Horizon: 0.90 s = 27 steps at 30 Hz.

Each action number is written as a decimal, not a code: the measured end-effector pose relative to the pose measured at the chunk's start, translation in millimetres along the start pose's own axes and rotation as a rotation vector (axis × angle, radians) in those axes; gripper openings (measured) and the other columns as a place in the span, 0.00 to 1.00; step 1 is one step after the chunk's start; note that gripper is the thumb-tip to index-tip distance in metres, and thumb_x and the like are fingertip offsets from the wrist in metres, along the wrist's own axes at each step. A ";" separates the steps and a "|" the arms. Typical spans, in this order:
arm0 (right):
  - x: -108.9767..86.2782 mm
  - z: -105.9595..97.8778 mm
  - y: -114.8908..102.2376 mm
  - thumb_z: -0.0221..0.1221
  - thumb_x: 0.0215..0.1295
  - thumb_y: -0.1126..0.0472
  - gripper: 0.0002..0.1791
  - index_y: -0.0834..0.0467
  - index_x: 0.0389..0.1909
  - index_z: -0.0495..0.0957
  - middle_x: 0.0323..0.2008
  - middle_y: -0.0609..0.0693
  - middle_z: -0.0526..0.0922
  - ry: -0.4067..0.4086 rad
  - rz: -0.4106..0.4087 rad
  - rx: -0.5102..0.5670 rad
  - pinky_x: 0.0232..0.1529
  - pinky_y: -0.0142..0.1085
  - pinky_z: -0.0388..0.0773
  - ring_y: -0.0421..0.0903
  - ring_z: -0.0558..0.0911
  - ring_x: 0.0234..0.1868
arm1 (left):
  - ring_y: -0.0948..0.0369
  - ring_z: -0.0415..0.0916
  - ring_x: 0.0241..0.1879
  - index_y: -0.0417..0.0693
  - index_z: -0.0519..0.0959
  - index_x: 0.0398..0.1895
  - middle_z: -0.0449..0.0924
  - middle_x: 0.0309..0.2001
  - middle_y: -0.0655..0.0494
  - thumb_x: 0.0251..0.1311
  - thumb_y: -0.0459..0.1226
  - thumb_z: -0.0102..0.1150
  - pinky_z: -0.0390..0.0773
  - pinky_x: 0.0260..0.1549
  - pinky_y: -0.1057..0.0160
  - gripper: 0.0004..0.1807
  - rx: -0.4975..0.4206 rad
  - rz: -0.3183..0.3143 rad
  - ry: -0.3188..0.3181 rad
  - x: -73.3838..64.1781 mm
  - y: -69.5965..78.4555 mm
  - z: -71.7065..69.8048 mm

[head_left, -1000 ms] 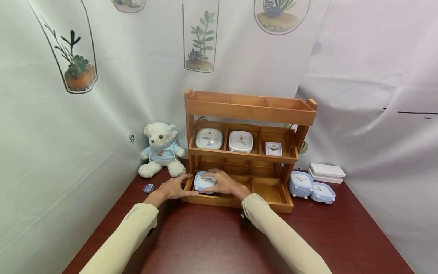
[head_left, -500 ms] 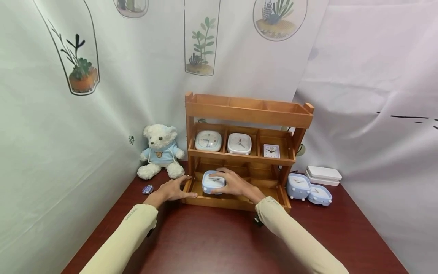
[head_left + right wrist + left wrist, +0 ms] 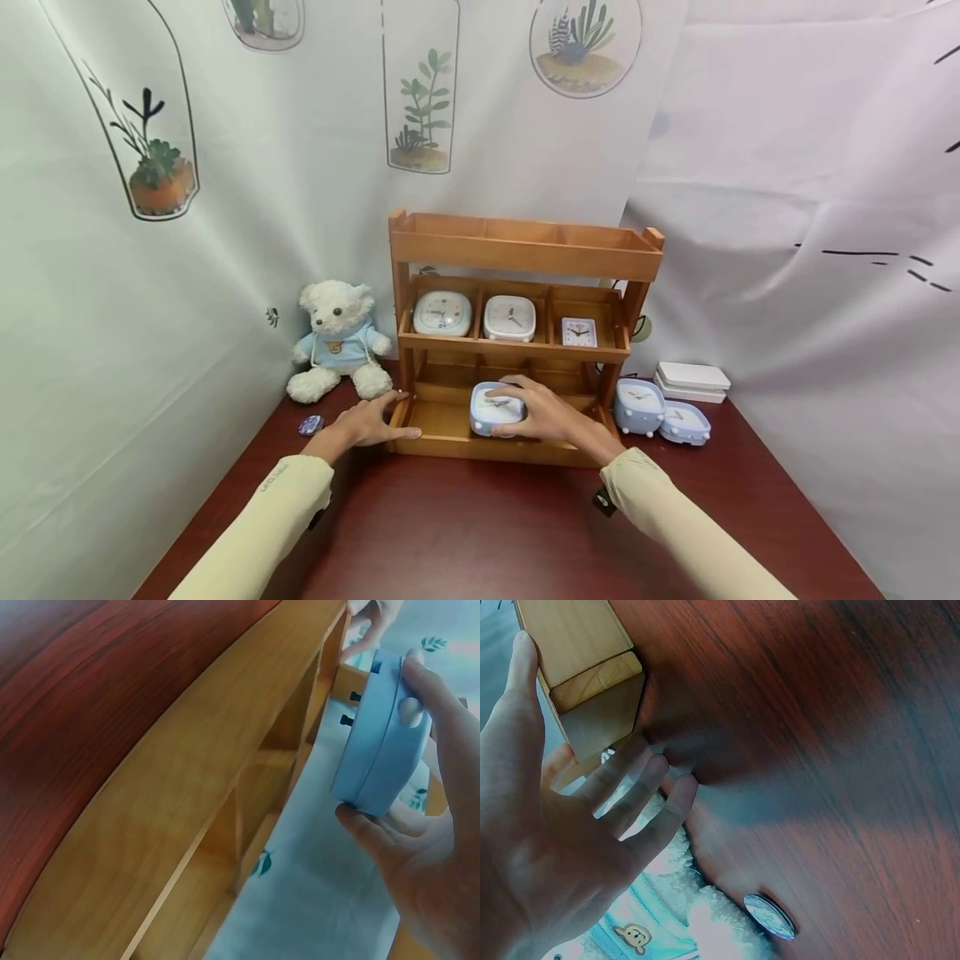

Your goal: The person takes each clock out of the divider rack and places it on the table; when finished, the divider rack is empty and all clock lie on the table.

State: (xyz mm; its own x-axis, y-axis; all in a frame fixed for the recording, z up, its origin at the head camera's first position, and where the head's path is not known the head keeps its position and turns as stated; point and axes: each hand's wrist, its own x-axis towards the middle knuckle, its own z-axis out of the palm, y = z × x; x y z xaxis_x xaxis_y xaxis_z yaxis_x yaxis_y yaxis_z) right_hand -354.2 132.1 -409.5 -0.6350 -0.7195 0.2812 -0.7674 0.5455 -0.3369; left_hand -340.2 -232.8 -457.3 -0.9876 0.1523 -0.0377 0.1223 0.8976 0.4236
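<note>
My right hand (image 3: 546, 414) grips a light blue alarm clock (image 3: 482, 413) by its sides, over the middle of the bottom tier of a wooden three-tier rack (image 3: 465, 449). In the right wrist view, the thumb and fingers hold opposite edges of the clock (image 3: 382, 742), whose back has two small black knobs. My left hand (image 3: 367, 422) is at the bottom tier's left end. Seen in the left wrist view, its thumb lies along the front of the rack (image 3: 585, 634) and its extended fingers spread past the corner.
On the middle tier sit a pale round-cornered clock (image 3: 442, 314), a white clock (image 3: 510, 318) and a small square clock (image 3: 579, 332). Two blue clocks (image 3: 639, 407) and white boxes (image 3: 692, 376) stand right. A teddy bear (image 3: 337, 348) and round blue item (image 3: 311, 425) are left.
My right hand has carried the blue clock rightward, from the bottom tier's left compartment toward its middle. My left hand stays at the rack's left corner. The head view has shifted slightly.
</note>
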 end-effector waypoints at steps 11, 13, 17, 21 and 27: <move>-48.6 -22.1 16.8 0.72 0.62 0.41 0.33 0.47 0.67 0.80 0.69 0.59 0.74 0.065 0.008 -0.043 0.60 0.58 0.76 0.60 0.76 0.66 | 0.37 0.72 0.66 0.56 0.65 0.79 0.72 0.70 0.38 0.52 0.72 0.67 0.73 0.55 0.34 0.55 -0.014 0.004 -0.007 -2.2 -2.3 0.5; -57.7 -27.3 20.3 0.73 0.62 0.41 0.33 0.47 0.66 0.80 0.69 0.60 0.74 0.081 0.006 -0.054 0.59 0.58 0.76 0.60 0.77 0.66 | 0.37 0.72 0.66 0.56 0.65 0.79 0.72 0.70 0.38 0.51 0.73 0.66 0.73 0.55 0.34 0.56 -0.011 0.004 -0.007 -3.1 -2.5 -0.5; -74.7 -37.0 29.7 0.73 0.61 0.42 0.33 0.47 0.66 0.81 0.68 0.61 0.74 0.107 0.012 -0.074 0.58 0.60 0.76 0.61 0.77 0.66 | 0.36 0.71 0.66 0.55 0.65 0.79 0.71 0.71 0.37 0.52 0.73 0.66 0.72 0.55 0.33 0.55 -0.006 0.004 -0.005 -4.6 -2.0 -2.8; -92.0 -46.8 38.6 0.73 0.61 0.42 0.33 0.48 0.66 0.81 0.68 0.62 0.74 0.124 0.042 -0.101 0.58 0.62 0.74 0.64 0.76 0.65 | 0.35 0.70 0.66 0.54 0.65 0.79 0.71 0.71 0.37 0.53 0.72 0.66 0.72 0.56 0.32 0.55 -0.009 0.017 -0.004 -5.0 -1.0 -4.0; -118.5 -63.6 50.8 0.74 0.59 0.42 0.34 0.48 0.65 0.81 0.68 0.61 0.75 0.147 0.080 -0.129 0.59 0.64 0.73 0.65 0.75 0.66 | 0.34 0.70 0.67 0.53 0.65 0.78 0.70 0.72 0.37 0.53 0.72 0.66 0.71 0.56 0.32 0.55 -0.009 0.024 -0.012 -2.9 -0.5 -2.7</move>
State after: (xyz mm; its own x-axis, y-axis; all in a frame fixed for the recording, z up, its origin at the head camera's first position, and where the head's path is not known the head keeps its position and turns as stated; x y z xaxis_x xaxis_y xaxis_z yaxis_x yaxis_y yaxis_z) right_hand -323.6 272.5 -402.8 -0.6932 -0.6066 0.3893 -0.7131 0.6557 -0.2481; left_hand -337.7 -234.9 -454.9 -0.9831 0.1790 -0.0386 0.1451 0.8900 0.4323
